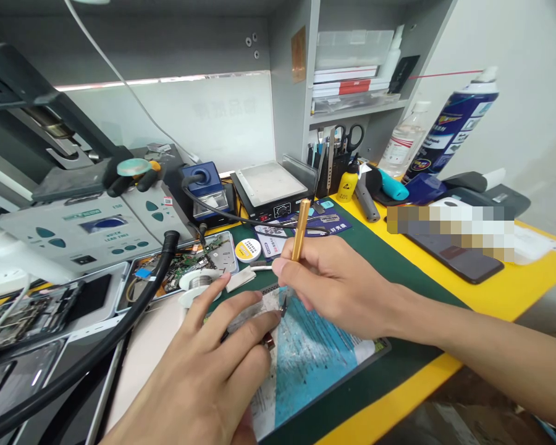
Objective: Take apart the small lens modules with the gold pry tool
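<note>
My right hand point(333, 278) is closed around the gold handle of a craft knife point(301, 232), held upright. Below the fist a dark pointed blade reaches down beside my left index fingertip. My left hand point(217, 364) lies low over the work mat point(315, 364), its fingers fanned out and bent. Beneath that hand a small dark, reddish-brown part shows at the edge; most of it is hidden, as is the thumb. The mat is blue and white, worn and streaked with dark marks.
A solder spool point(199, 282), a parts tray point(217, 256) and a round tin point(248, 250) stand beyond my left hand. A black hose point(139, 315) crosses the left side. Behind are a heating plate point(271, 183) and yellow bottle point(347, 185). A phone point(449, 250) lies right.
</note>
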Available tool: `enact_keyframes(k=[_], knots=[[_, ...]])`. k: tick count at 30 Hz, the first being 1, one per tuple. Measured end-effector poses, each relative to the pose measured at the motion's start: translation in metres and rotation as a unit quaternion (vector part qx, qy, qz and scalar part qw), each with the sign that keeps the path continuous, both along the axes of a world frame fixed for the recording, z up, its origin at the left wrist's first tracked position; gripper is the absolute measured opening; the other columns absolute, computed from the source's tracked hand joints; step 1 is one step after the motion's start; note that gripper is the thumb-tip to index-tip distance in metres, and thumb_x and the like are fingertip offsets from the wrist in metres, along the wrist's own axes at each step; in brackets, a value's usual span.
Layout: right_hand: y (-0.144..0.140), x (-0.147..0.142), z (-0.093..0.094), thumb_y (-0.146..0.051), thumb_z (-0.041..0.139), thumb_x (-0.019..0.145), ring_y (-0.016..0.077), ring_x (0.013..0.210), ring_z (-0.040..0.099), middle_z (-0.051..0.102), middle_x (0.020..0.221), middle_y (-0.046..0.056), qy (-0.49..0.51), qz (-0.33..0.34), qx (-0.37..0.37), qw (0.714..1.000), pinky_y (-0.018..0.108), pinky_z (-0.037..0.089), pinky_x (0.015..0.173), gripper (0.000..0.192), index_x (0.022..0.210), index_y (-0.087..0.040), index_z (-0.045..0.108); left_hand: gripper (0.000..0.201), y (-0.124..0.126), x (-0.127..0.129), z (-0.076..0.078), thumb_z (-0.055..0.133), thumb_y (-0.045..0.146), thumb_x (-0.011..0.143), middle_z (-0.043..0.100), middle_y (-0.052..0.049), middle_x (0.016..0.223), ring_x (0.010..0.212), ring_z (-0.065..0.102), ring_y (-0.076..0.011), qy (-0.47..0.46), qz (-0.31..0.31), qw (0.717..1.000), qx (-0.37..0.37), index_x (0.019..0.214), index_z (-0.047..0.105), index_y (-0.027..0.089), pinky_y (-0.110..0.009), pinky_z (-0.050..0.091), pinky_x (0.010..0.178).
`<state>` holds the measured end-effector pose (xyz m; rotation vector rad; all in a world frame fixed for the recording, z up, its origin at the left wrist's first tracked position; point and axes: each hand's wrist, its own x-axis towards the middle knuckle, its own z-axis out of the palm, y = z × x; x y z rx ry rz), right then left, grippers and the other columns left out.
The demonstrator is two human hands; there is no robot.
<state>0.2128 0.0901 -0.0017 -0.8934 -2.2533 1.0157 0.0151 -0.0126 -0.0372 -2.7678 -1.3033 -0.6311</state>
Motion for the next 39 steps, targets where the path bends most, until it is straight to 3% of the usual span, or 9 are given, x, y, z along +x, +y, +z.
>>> enact_keyframes(k=[7, 13, 19, 23, 24, 30, 39], knots=[[0.0, 0.0, -0.001, -0.025, 0.045, 0.1, 0.0086, 0.047, 0.042, 0.051, 0.053, -0.005, -0.018, 0.01, 0.015, 1.0, 0.028, 0.025, 0.047, 0.036, 0.064, -0.018, 0.049, 0.03, -0.005, 0.003, 0.006, 0.042, 0.006, 0.076, 0.07, -0.003, 0.13, 0.131, 0.053, -0.0269, -0.003, 0.018, 1.0, -0.02, 0.084, 0.068, 0.019, -0.056, 0.016, 0.128], [-0.001, 0.0, -0.001, -0.025, 0.045, 0.1, 0.008, 0.047, 0.041, 0.051, 0.053, -0.005, -0.006, 0.002, 0.019, 1.0, 0.027, 0.026, 0.048, 0.037, 0.064, -0.018, 0.047, 0.029, -0.005, 0.001, 0.002, 0.044, 0.007, 0.074, 0.07, -0.003, 0.13, 0.131, 0.053, -0.027, 0.01, 0.013, 1.0, -0.019, 0.084, 0.068, 0.019, -0.056, 0.017, 0.128], [-0.002, 0.0, 0.0, -0.025, 0.046, 0.099, 0.0083, 0.046, 0.041, 0.05, 0.051, -0.005, -0.024, 0.004, 0.021, 0.999, 0.027, 0.025, 0.047, 0.037, 0.063, -0.019, 0.046, 0.025, 0.003, -0.001, -0.006, 0.045, 0.012, 0.074, 0.072, -0.002, 0.126, 0.127, 0.055, -0.0264, -0.018, -0.015, 0.998, 0.052, 0.079, 0.067, 0.021, -0.055, 0.019, 0.127], [-0.001, -0.001, 0.0, -0.024, 0.046, 0.1, 0.0078, 0.047, 0.04, 0.05, 0.053, -0.005, -0.005, -0.004, 0.028, 1.0, 0.027, 0.025, 0.048, 0.037, 0.063, -0.019, 0.045, 0.035, 0.002, -0.002, -0.003, 0.044, 0.006, 0.067, 0.069, -0.001, 0.134, 0.132, 0.053, -0.0258, 0.034, -0.009, 0.999, 0.003, 0.087, 0.07, 0.02, -0.055, 0.017, 0.128], [-0.001, -0.001, 0.0, -0.023, 0.047, 0.1, 0.0077, 0.047, 0.04, 0.05, 0.053, -0.005, -0.003, -0.005, 0.031, 1.0, 0.027, 0.025, 0.049, 0.037, 0.063, -0.018, 0.045, 0.035, 0.001, -0.001, -0.002, 0.043, 0.006, 0.066, 0.071, 0.0, 0.129, 0.129, 0.055, -0.0255, 0.004, -0.021, 0.999, 0.043, 0.084, 0.07, 0.021, -0.055, 0.017, 0.128], [-0.001, -0.002, -0.002, -0.025, 0.047, 0.1, 0.0073, 0.046, 0.037, 0.047, 0.052, -0.006, -0.01, 0.0, 0.026, 1.0, 0.026, 0.024, 0.048, 0.036, 0.065, -0.019, 0.044, 0.037, -0.003, 0.002, 0.009, 0.042, 0.003, 0.066, 0.069, -0.001, 0.133, 0.132, 0.053, -0.0258, 0.035, 0.011, 0.999, -0.008, 0.084, 0.07, 0.019, -0.055, 0.018, 0.129], [-0.002, -0.001, -0.002, -0.025, 0.046, 0.1, 0.0076, 0.048, 0.037, 0.044, 0.053, -0.006, -0.01, 0.005, 0.029, 1.0, 0.026, 0.025, 0.048, 0.033, 0.067, -0.019, 0.043, 0.032, 0.004, -0.003, -0.011, 0.044, 0.006, 0.068, 0.072, -0.001, 0.126, 0.126, 0.057, -0.0263, -0.018, -0.018, 0.998, 0.061, 0.082, 0.069, 0.021, -0.056, 0.021, 0.127]])
